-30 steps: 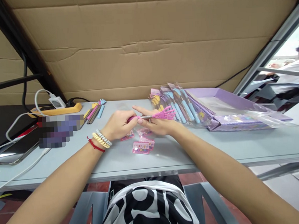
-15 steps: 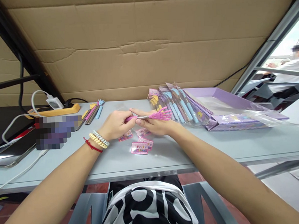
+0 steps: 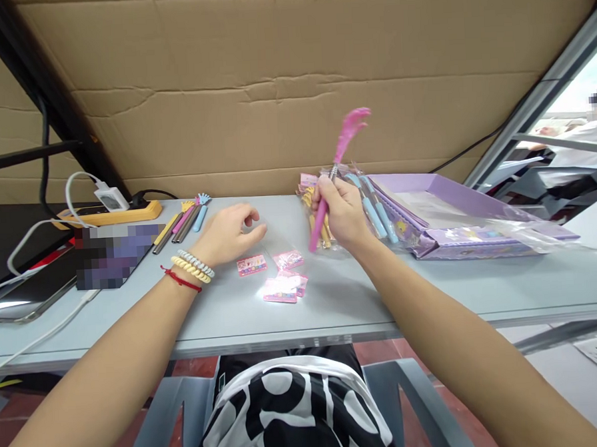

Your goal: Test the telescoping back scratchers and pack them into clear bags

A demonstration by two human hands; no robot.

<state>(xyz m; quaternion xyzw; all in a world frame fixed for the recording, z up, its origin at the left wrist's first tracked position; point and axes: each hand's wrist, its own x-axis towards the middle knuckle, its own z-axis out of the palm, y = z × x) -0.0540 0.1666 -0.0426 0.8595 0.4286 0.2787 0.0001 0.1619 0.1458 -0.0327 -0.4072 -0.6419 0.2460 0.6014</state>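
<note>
A pink back scratcher [image 3: 348, 137] with a hand-shaped head stands tilted upright in my right hand [image 3: 345, 211], the fingers closed around its shaft and the pink handle pointing down. My left hand [image 3: 231, 233] hovers over the table, thumb apart from loosely curled fingers, with nothing in it. Below and between the hands lie several small pink cards [image 3: 280, 288], one shining with glare. Behind my right hand, several blue and yellow back scratchers [image 3: 375, 213] rest in clear bags. Unwrapped ones [image 3: 182, 223] lie side by side beyond my left hand.
A purple box [image 3: 479, 237] with clear plastic over its edge stands at the right. On the left are a yellow power strip [image 3: 108, 213] with a charger, a phone [image 3: 26, 291] and white cables. Cardboard [image 3: 274, 131] walls off the table's back.
My hands have parted. The right one has carried the pink back scratcher right and turned it from lying level to upright; my left hand has let go of it and drawn slightly left.
</note>
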